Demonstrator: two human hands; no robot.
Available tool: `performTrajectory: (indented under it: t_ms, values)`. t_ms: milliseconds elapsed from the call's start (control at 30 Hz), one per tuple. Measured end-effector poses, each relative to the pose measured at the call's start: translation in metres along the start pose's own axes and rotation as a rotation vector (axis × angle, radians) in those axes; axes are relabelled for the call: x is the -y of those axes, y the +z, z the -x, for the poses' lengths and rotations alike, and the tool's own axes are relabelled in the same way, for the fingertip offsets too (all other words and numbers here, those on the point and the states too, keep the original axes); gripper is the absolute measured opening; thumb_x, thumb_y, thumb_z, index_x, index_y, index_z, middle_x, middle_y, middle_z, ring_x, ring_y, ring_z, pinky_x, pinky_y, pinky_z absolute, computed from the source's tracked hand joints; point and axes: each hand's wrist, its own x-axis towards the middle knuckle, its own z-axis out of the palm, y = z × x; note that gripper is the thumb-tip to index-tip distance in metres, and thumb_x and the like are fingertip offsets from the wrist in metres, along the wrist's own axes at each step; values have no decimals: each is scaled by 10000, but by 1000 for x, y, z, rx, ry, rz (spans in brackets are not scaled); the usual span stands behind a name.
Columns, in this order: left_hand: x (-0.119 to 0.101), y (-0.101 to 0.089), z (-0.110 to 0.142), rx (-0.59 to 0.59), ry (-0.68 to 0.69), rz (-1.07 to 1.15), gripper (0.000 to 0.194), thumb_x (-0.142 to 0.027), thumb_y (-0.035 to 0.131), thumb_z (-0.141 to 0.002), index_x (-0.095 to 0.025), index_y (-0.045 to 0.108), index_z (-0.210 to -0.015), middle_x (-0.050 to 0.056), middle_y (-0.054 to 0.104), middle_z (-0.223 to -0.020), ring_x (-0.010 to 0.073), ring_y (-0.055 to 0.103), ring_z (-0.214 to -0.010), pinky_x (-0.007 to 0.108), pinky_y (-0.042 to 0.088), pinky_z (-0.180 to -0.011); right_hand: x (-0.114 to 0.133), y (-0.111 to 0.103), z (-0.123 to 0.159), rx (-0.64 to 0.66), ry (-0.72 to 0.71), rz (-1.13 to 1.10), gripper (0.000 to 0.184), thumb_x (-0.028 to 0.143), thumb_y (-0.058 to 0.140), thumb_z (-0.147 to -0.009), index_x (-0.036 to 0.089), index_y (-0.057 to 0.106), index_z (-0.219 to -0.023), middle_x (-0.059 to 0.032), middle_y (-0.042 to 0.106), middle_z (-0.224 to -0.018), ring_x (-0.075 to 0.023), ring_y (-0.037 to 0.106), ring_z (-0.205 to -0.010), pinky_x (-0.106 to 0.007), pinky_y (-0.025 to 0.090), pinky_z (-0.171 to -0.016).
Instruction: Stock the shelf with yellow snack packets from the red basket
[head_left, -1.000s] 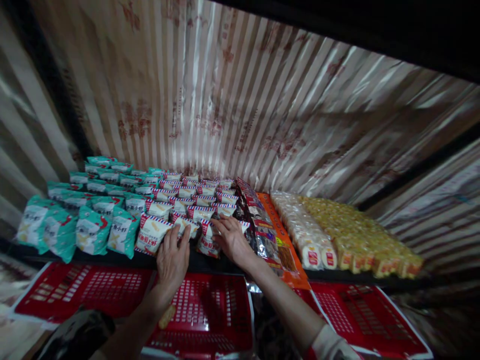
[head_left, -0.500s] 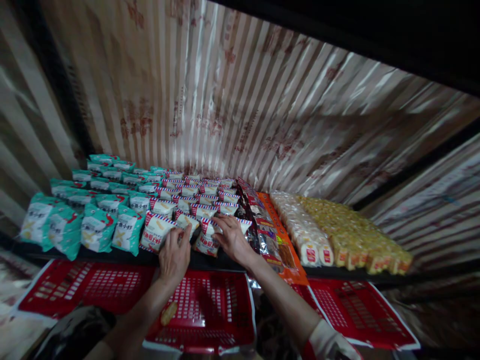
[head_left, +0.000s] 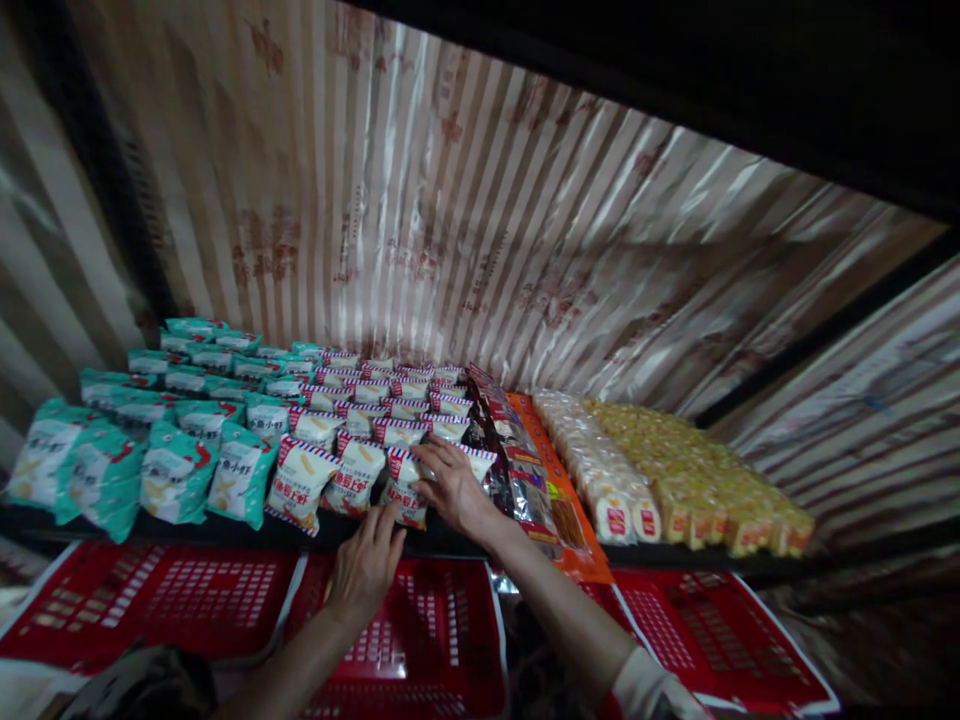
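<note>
In the head view, small white snack bags with red print and red-and-blue striped edges stand in rows on a black shelf. My right hand is closed on the right side of a front-row snack bag, fingers over its upper part and thumb lower; another white bag is partly hidden behind the hand. Just below, my left hand has its fingers extended near the bottom of that bag; whether they touch it I cannot tell. A further white bag stands upright just left of it.
Teal snack bags fill the shelf's left part. To the right lie dark red packs, an orange pack, clear-wrapped white rolls and yellow packs. Red baskets sit below the shelf edge. Striped sheeting backs the shelf.
My left hand has left the white bag in the middle and moved down and right. That bag now stands uncovered. My right hand stays at its bag. The view has shifted slightly.
</note>
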Motion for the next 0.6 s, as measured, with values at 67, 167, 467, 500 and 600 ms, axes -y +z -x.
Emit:
performTrajectory:
  t_ms: [67,167,467,500,600]
  values:
    - [0,1,-3,-5,-9,29,271,-264,378,-905,-136,510,-1103,77,659,-907,142,657,-716,211,515,-572,-2,-5,-3,-4,-12,-22,427,284,562,-835,156,503,-1238,-113,581,-1196,-267,382,-1251,-472,341,-1015]
    - [0,2,-8,-44,5,73,229,-273,381,-908,-137,522,-1024,71,667,-857,140,659,-722,210,517,-600,-8,-9,-19,-58,-17,-23,361,305,492,-877,170,535,-1209,-96,598,-1183,-246,390,-1246,-453,329,-1023]
    - [-1,2,-19,-125,-15,98,231,-308,380,-916,-133,500,-1007,54,669,-779,127,664,-700,187,485,-553,-21,7,-79,123,63,121,362,243,553,-839,256,561,-1200,-46,595,-1213,-269,365,-1252,-488,211,-1032]
    - [-1,2,-20,-126,-13,92,228,-300,376,-918,-131,499,-1010,53,670,-776,125,665,-696,186,484,-552,-22,7,-81,148,72,130,352,231,556,-833,259,575,-1183,-49,611,-1185,-263,403,-1220,-482,203,-1030]
    - [-2,2,-21,-132,-4,78,220,-276,370,-920,-127,499,-1017,55,674,-776,126,667,-695,189,488,-559,-20,3,-85,196,89,164,318,218,572,-812,265,621,-1123,-55,665,-1044,-233,485,-1122,-452,187,-1025]
